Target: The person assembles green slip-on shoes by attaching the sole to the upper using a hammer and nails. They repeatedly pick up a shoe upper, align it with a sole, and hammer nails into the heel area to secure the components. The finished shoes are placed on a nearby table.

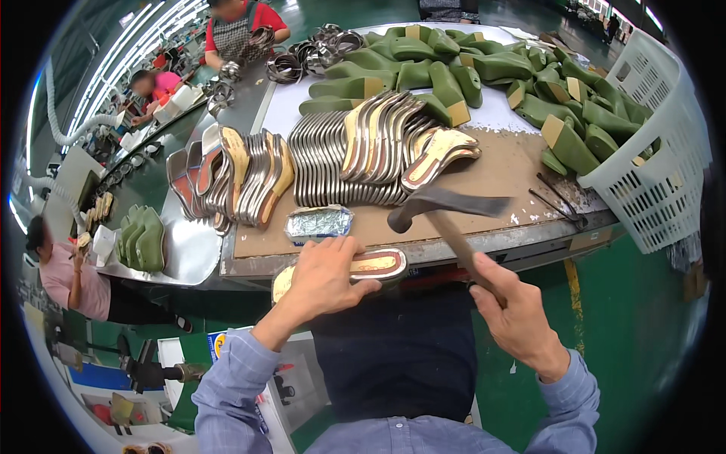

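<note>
My left hand (325, 274) is closed over a cream shoe insole (384, 262) with a brown-red border, at the table's near edge. The hand covers its middle, and what lies beneath it is mostly hidden. My right hand (516, 309) grips the wooden handle of a hammer (454, 203). The hammer's dark, curved metal head is raised to the right of the insole, above the table edge. Just beyond my left hand sits a small foil-lined tray (319, 222). Behind it stand tightly packed rows of curved insoles (321, 163), with more insoles (386, 136) stacked on top.
Green shoe lasts (499, 66) pile up at the back, some beside a white plastic basket (643, 181) at the right. Pincers (563, 204) lie near the right edge. Several lasts (141, 238) stand on a metal surface at left. Metal straps (302, 57) lie farther back. Other people work at left.
</note>
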The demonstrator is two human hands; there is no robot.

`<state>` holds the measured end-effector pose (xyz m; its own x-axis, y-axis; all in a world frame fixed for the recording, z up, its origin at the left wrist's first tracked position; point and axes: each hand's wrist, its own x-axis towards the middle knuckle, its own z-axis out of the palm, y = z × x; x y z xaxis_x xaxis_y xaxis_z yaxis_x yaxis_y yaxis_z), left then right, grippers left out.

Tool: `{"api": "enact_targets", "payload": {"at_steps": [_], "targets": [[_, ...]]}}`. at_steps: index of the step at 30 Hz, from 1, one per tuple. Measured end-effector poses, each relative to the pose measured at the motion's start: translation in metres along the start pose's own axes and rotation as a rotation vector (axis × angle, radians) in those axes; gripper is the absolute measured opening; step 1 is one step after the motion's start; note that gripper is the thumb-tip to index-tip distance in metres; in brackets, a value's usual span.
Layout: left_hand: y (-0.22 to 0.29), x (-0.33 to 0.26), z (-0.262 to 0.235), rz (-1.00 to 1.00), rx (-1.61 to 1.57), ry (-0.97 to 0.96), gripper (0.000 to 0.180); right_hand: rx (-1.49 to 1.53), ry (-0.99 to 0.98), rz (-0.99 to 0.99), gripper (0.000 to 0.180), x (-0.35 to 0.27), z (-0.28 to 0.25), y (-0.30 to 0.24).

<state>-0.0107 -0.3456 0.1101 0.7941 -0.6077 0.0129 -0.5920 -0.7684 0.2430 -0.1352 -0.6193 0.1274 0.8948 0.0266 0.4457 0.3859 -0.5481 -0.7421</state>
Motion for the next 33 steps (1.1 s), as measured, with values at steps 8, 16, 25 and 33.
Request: {"api": "enact_targets", "payload": {"at_steps": [8, 16, 25, 33], "targets": [[0.006, 0.004, 0.001, 0.023, 0.036, -0.018, 0.061, -0.35, -0.088, -0.055, 0.05, -0.009, 0.004, 0.039], [0.003, 0.024, 0.006, 0.139, 0.134, -0.228, 0.063, -1.027, 0.055, 0.025, 0.048, 0.01, -0.008, 0.159], [-0.115, -0.064, -0.091, -0.331, -1.048, 0.848, 0.063, -1.009, 0.021, 0.116, 0.05, -0.001, -0.007, 0.185], [-0.328, -0.193, -0.007, -1.131, -0.347, 1.428, 0.063, -1.04, 0.03, 0.105, 0.047, 0.008, 0.009, 0.187]]}}
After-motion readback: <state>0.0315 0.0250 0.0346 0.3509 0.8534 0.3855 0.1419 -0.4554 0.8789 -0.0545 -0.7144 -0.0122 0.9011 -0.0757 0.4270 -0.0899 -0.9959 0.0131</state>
